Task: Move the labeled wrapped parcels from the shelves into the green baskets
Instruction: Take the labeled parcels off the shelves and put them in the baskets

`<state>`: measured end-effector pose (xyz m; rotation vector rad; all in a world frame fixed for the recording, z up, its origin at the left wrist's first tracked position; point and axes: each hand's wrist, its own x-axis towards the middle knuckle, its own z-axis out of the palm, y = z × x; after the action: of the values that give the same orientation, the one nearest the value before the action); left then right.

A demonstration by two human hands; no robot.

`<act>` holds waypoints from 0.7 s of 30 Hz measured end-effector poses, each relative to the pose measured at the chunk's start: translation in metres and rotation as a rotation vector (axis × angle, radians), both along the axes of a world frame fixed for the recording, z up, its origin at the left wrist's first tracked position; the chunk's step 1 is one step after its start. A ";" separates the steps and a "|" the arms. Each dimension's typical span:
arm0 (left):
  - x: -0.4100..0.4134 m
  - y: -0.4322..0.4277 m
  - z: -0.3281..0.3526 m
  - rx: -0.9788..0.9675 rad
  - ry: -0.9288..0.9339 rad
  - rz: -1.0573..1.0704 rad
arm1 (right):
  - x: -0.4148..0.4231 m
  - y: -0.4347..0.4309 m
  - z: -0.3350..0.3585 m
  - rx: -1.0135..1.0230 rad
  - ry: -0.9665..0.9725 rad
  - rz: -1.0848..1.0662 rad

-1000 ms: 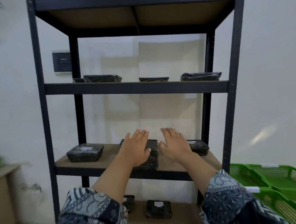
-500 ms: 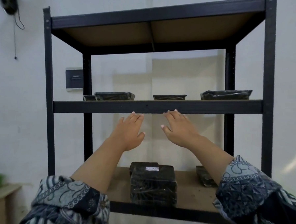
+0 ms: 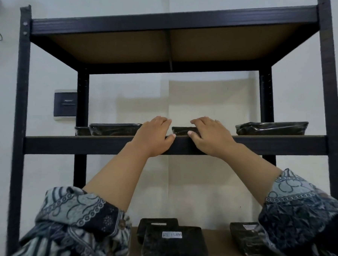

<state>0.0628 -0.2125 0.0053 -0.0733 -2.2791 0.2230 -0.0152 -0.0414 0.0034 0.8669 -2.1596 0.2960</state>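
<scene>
Both hands (image 3: 155, 137) (image 3: 209, 136) flanking middle-shelf parcel (image 3: 184, 130)

Black, glossy film-wrapped parcels, all lying flat. On the middle shelf (image 3: 263, 145): a long parcel (image 3: 115, 129) at left with a smaller one (image 3: 82, 131) just behind its left end; a small centre parcel (image 3: 183, 130), flanked on both sides by the hands; a wider crinkled parcel (image 3: 272, 129) at right, well apart. On the lower shelf (image 3: 219, 242): a front parcel (image 3: 173, 247) bearing a white handwritten label, reading unclear, overlapping another labelled parcel (image 3: 157, 224) behind; a third (image 3: 246, 239) at right, partly hidden by a sleeve
</scene>
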 end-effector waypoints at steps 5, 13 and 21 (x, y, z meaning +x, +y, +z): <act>-0.029 -0.014 0.027 0.093 -0.149 -0.039 | -0.022 -0.005 0.032 0.040 -0.125 -0.082; -0.061 -0.028 0.031 0.227 -0.377 -0.120 | -0.065 -0.027 0.078 0.084 -0.432 -0.187; -0.065 -0.034 0.027 0.265 -0.415 -0.111 | -0.114 -0.043 0.097 0.087 -0.717 -0.275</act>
<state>-0.0017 -0.2468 0.0326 -0.1166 -2.6858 -0.1698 -0.1295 -0.0842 0.1001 0.5368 -2.9367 0.4198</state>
